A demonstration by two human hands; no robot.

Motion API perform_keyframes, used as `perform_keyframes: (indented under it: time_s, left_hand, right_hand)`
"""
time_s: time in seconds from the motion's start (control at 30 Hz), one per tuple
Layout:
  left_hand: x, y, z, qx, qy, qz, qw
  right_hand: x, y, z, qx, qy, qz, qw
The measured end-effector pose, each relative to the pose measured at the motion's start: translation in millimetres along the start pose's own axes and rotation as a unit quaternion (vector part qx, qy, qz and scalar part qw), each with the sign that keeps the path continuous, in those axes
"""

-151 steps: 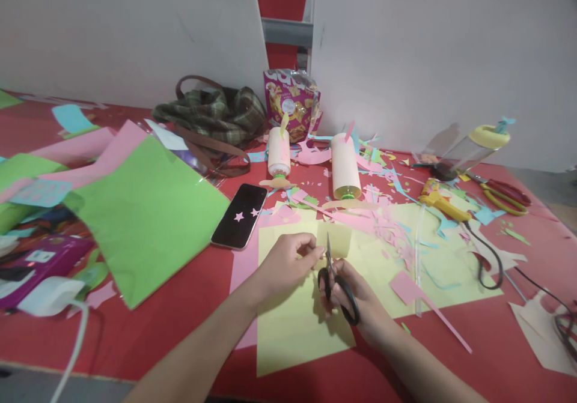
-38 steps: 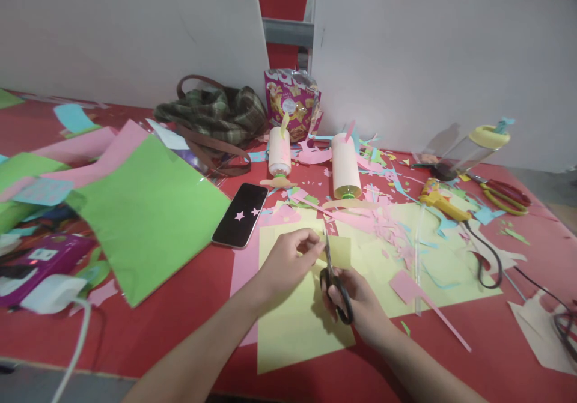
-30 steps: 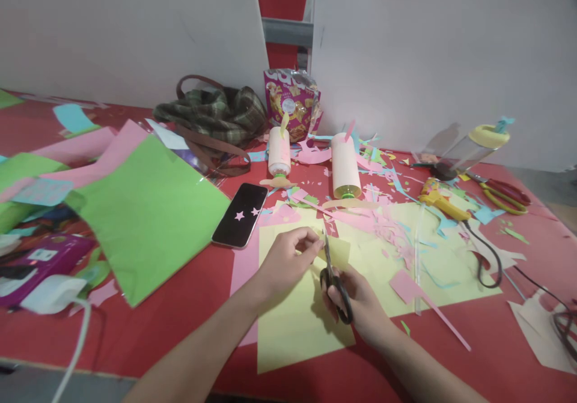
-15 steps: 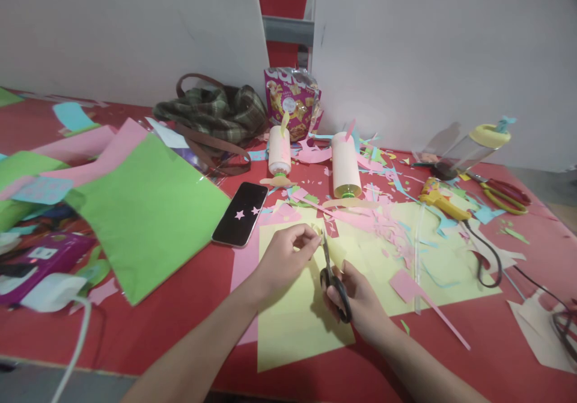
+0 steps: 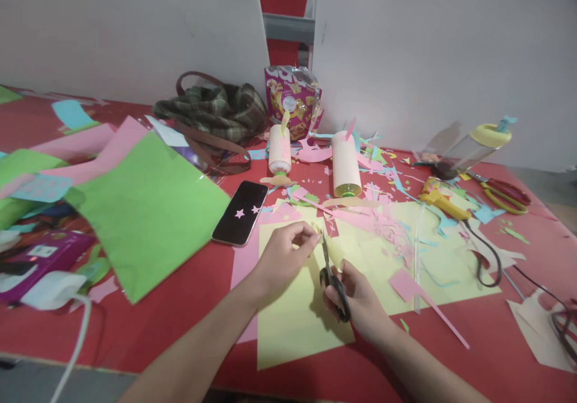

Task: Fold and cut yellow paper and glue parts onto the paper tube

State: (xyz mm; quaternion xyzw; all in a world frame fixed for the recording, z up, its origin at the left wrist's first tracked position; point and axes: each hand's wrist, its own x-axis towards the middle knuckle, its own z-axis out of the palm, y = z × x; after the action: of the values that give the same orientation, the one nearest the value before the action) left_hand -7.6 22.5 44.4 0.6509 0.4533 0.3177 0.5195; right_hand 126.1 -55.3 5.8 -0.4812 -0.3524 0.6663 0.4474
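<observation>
My right hand [image 5: 354,295] is closed round the black handles of a pair of scissors [image 5: 335,292], whose blades point away from me. Between thumb and forefinger, my left hand [image 5: 288,253] pinches a small piece of yellow paper [image 5: 317,230] close to the blade tips. A strip of the yellow paper hangs just right of the blades. Below both hands lies a larger pale yellow sheet [image 5: 288,337], partly over a pink sheet [image 5: 246,271]. Left of my left hand, two pink paper stars rest on a black phone [image 5: 238,214].
Two paper-wrapped bottles [image 5: 346,163] stand behind the hands among pink scraps. A yellow glue gun [image 5: 444,202], red-handled scissors [image 5: 507,193] and a clear bottle [image 5: 471,151] are at the right. Green paper [image 5: 148,211], a plaid bag [image 5: 216,112] and a purple power strip [image 5: 58,259] occupy the left.
Almost nothing differs. The hands, scissors and yellow piece keep nearly the same position, with only a very slight shift of the view.
</observation>
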Motion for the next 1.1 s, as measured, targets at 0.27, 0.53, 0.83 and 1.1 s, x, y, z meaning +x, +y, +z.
perform_keyframes:
  time_s: [0.27,0.53,0.83,1.1]
  left_hand:
    - [1,-2,1.1,0.061,0.027,0.039,0.997]
    - [2,-5,1.1,0.128,0.069,0.072,0.987]
    - [2,-3,1.2,0.108,0.025,0.06,0.992]
    - [-1,-2,0.7,0.062,-0.016,0.021,0.998]
  right_hand:
    - [-4,-1,0,0.09,-0.104,0.019,0.99]
    - [-8,-10,1,0.197,-0.173,0.056,0.963]
    - [-4,-6,-1,0.129,-0.139,0.023,0.982]
    - [-2,-5,-4,0.087,-0.104,0.002,0.991]
